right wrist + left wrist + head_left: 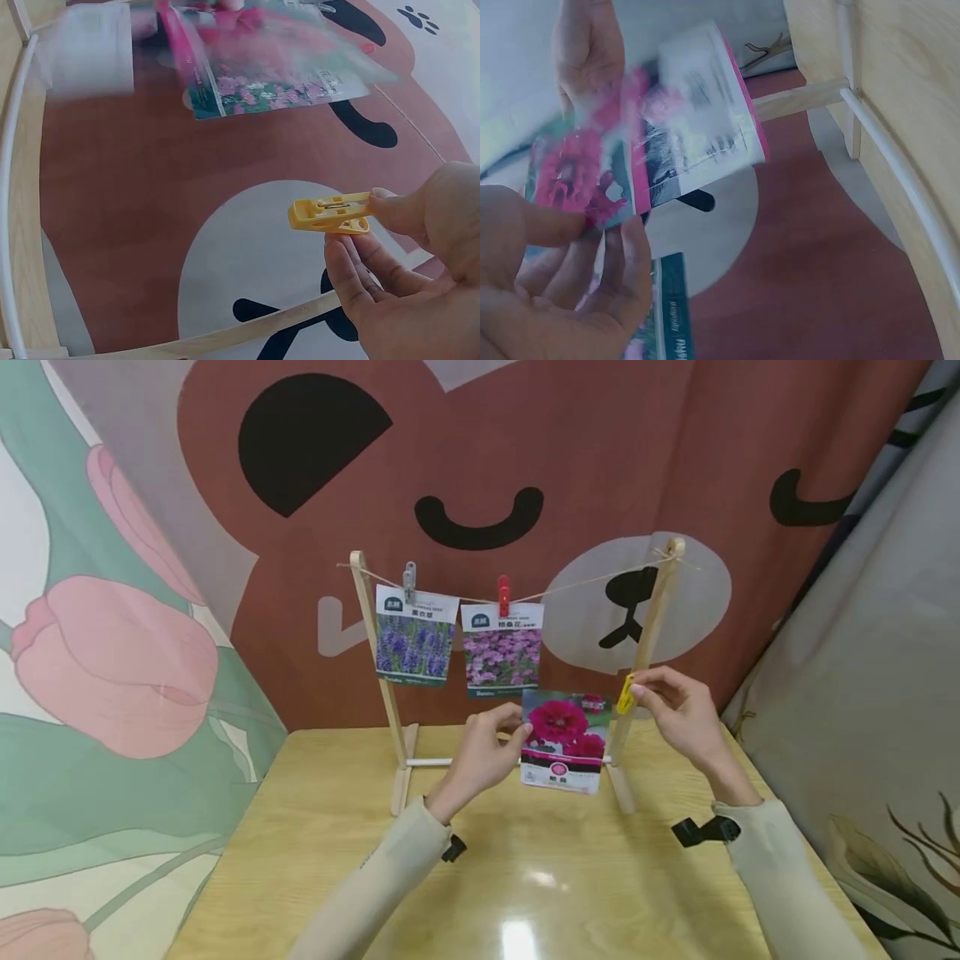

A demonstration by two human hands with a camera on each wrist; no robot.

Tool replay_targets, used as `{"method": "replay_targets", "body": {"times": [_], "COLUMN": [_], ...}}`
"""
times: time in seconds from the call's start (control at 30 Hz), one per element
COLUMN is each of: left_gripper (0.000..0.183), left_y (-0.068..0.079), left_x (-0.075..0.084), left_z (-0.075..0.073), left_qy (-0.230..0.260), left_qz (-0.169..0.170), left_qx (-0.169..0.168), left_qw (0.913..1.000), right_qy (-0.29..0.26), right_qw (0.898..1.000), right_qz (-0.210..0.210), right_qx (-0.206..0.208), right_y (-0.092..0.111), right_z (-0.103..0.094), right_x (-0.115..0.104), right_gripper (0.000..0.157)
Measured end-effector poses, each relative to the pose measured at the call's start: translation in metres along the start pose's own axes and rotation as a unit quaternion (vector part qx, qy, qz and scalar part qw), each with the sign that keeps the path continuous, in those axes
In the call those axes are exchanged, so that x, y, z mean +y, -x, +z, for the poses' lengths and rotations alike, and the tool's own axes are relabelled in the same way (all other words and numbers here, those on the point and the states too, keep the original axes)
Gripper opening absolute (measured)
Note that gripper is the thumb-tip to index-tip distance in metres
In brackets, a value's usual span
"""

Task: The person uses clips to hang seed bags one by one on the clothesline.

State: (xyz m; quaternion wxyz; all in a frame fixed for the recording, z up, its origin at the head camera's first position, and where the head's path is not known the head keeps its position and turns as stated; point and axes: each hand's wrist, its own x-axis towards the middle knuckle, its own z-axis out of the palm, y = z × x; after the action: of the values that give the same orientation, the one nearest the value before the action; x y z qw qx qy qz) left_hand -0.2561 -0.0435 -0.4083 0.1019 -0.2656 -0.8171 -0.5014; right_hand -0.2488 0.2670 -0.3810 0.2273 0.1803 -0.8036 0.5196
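Note:
Between thumb and fingers my left hand (486, 752) pinches the left edge of a flower seed packet (564, 743) with magenta blooms, held upright below the string. My right hand (686, 714) pinches a yellow clothespin (626, 694) beside the right post; in the right wrist view the yellow clothespin (330, 213) lies between thumb and fingertips. A lavender-picture packet (415, 639) hangs from the string (585, 580) by a grey clothespin (409, 582). Beside it a pink-flower packet (502, 652) hangs by a red clothespin (504, 596).
The string runs between a left wooden post (381, 668) and a right wooden post (654, 618). A white rod (429, 762) joins the posts low down. The stand rests on a wooden table (480, 893), before a patterned bear curtain (600, 435).

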Motion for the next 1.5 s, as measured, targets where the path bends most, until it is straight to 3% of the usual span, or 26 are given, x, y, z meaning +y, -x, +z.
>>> {"method": "replay_targets", "body": {"times": [0.17, 0.6, 0.83, 1.5], "left_gripper": [0.017, 0.011, 0.012, 0.029], "left_y": [-0.007, -0.008, -0.01, -0.015], "left_x": [0.0, 0.004, 0.006, 0.002], "left_z": [-0.001, -0.002, -0.003, -0.001], "left_qy": [-0.001, 0.007, 0.019, -0.006], "left_qz": [-0.002, -0.004, -0.012, -0.021], "left_qx": [0.006, 0.005, 0.006, 0.021], "left_qw": [1.0, 1.0, 0.9997, 0.9996], "right_qy": [-0.004, -0.014, 0.006, 0.01], "right_qw": [1.0, 1.0, 1.0, 0.999], "right_qz": [-0.007, -0.019, -0.022, -0.037], "right_qx": [0.006, 0.006, 0.014, 0.022], "right_y": [-0.002, -0.004, -0.006, -0.02], "right_z": [-0.004, -0.004, -0.006, -0.011], "right_x": [-0.002, -0.006, -0.012, -0.027], "right_gripper": [0.018, 0.017, 0.016, 0.019]}}
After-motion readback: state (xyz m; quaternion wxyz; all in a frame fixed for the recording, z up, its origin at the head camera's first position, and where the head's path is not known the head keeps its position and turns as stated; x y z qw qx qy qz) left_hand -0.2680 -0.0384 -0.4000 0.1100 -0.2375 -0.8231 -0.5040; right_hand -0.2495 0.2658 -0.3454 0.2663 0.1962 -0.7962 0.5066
